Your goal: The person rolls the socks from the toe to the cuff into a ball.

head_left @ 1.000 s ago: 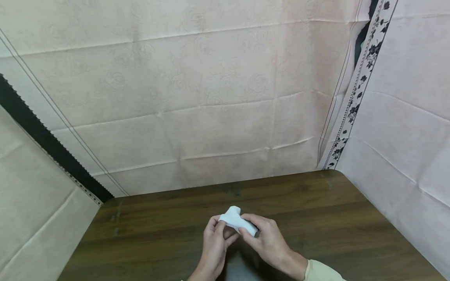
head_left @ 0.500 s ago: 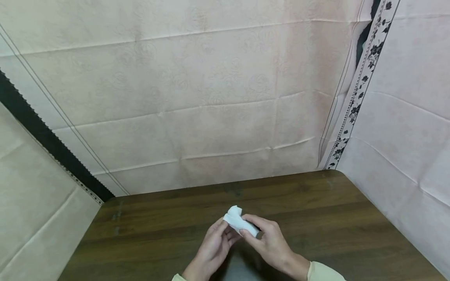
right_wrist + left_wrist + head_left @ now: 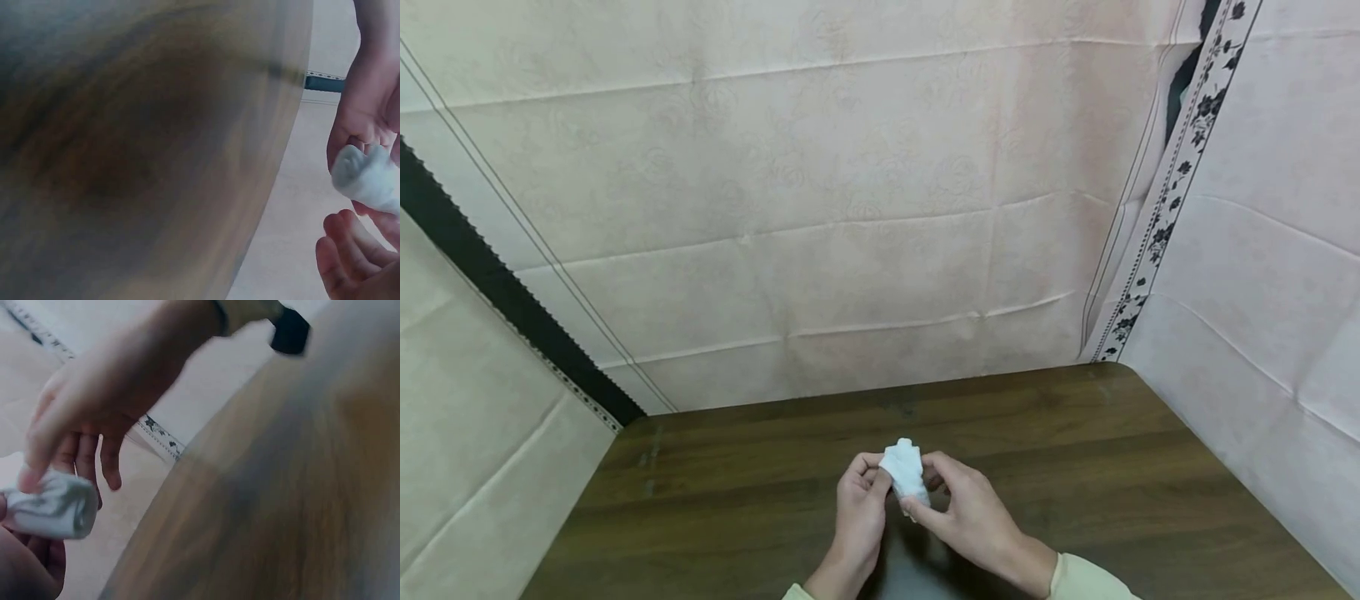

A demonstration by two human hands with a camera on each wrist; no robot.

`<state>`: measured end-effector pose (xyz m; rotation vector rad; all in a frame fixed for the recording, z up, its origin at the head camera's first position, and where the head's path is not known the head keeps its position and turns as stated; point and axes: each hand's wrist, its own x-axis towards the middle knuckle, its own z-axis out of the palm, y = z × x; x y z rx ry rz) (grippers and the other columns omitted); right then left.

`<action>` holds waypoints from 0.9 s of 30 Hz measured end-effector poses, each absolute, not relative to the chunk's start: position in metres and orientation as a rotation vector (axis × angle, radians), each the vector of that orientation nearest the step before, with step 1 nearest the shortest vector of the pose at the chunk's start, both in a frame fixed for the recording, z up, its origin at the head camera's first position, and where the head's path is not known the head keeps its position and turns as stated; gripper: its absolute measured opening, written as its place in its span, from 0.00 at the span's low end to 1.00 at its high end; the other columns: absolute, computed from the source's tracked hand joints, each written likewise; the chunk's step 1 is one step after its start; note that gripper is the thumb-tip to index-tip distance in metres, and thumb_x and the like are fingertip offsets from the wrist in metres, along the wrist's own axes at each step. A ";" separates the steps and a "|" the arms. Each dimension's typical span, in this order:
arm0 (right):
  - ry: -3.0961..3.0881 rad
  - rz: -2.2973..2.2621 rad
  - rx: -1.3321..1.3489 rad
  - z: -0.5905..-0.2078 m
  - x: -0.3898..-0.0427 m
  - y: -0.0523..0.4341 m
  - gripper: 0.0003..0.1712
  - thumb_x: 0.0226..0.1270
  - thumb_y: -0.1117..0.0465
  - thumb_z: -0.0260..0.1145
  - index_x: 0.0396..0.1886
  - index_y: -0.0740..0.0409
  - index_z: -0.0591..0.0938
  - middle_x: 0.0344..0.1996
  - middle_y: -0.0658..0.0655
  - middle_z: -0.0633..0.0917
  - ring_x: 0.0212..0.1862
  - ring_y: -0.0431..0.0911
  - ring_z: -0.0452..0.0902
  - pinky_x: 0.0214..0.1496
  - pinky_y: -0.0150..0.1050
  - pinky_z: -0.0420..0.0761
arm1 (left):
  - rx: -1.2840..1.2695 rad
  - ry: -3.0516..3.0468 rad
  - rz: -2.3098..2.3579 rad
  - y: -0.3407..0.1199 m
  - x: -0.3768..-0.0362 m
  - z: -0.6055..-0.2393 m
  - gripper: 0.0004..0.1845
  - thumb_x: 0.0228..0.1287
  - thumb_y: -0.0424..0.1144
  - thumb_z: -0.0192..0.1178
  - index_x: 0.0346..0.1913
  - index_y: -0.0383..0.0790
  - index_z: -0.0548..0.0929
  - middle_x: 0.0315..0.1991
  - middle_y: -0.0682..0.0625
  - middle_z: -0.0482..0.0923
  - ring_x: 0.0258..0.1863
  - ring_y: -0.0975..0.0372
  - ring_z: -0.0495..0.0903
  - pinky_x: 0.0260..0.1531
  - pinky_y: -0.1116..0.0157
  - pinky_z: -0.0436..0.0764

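A small white cloth roll [image 3: 904, 468] is held up over the table between both hands in the head view. My left hand [image 3: 861, 508] pinches its left edge with thumb and forefinger. From the other side my right hand [image 3: 972, 510] grips the lower end, thumb in front and fingers behind. The left wrist view shows the roll [image 3: 53, 509] with a folded, ruffled end; the right hand's thumb presses on top of it. Seen from the right wrist, the cloth [image 3: 369, 178] has a bunched end, and the left palm lies behind it.
A dark wood-grain table [image 3: 737, 467] lies under the hands. Pale creased sheets [image 3: 850, 208] hang at its back and sides. A black strip [image 3: 512, 283] runs down the left corner, and a floral border [image 3: 1157, 225] down the right.
The cloth roll has turned from lying slanted to the right to standing more upright. The left hand's forefinger has come up to its edge; the right fingers have shifted along it.
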<state>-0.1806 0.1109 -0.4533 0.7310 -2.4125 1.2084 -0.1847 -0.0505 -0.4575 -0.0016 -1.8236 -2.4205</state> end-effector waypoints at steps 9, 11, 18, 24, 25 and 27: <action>-2.322 1.057 0.598 -0.440 -0.186 0.103 0.25 0.52 0.49 0.82 0.40 0.46 0.75 0.30 0.43 0.72 0.31 0.37 0.70 0.29 0.29 0.73 | -0.105 -1.841 -2.115 -0.046 -0.186 -0.458 0.04 0.67 0.22 0.58 0.43 0.26 0.78 0.35 0.39 0.85 0.31 0.64 0.81 0.31 0.70 0.80; -2.264 0.987 0.646 -0.439 -0.189 0.102 0.24 0.51 0.53 0.83 0.38 0.48 0.76 0.29 0.44 0.72 0.30 0.37 0.70 0.28 0.29 0.72 | -0.101 -1.855 -2.076 -0.046 -0.186 -0.458 0.04 0.67 0.21 0.59 0.42 0.27 0.79 0.36 0.41 0.85 0.31 0.63 0.81 0.31 0.70 0.79; -2.124 0.744 0.785 -0.438 -0.197 0.103 0.18 0.45 0.57 0.84 0.31 0.50 0.81 0.28 0.43 0.78 0.28 0.37 0.73 0.31 0.32 0.74 | -0.091 -1.836 -2.028 -0.043 -0.185 -0.459 0.05 0.65 0.21 0.61 0.41 0.29 0.80 0.36 0.42 0.85 0.32 0.62 0.81 0.32 0.69 0.80; -2.146 0.644 0.806 -0.441 -0.199 0.103 0.19 0.42 0.56 0.84 0.31 0.51 0.83 0.29 0.44 0.81 0.30 0.38 0.77 0.31 0.34 0.74 | -0.061 -1.804 -2.042 -0.042 -0.183 -0.461 0.06 0.61 0.20 0.63 0.39 0.28 0.82 0.35 0.41 0.86 0.33 0.63 0.82 0.34 0.69 0.81; -2.149 0.632 0.805 -0.442 -0.199 0.103 0.19 0.42 0.56 0.84 0.31 0.51 0.83 0.29 0.45 0.81 0.30 0.38 0.78 0.31 0.34 0.74 | -0.059 -1.803 -2.043 -0.042 -0.182 -0.461 0.06 0.60 0.20 0.63 0.39 0.28 0.82 0.35 0.41 0.86 0.33 0.62 0.83 0.34 0.69 0.81; -2.142 0.606 0.801 -0.444 -0.199 0.103 0.18 0.41 0.58 0.83 0.31 0.51 0.83 0.30 0.45 0.82 0.31 0.38 0.79 0.31 0.35 0.75 | -0.059 -1.806 -2.040 -0.042 -0.182 -0.460 0.05 0.60 0.21 0.65 0.39 0.29 0.83 0.35 0.41 0.86 0.34 0.62 0.83 0.35 0.69 0.81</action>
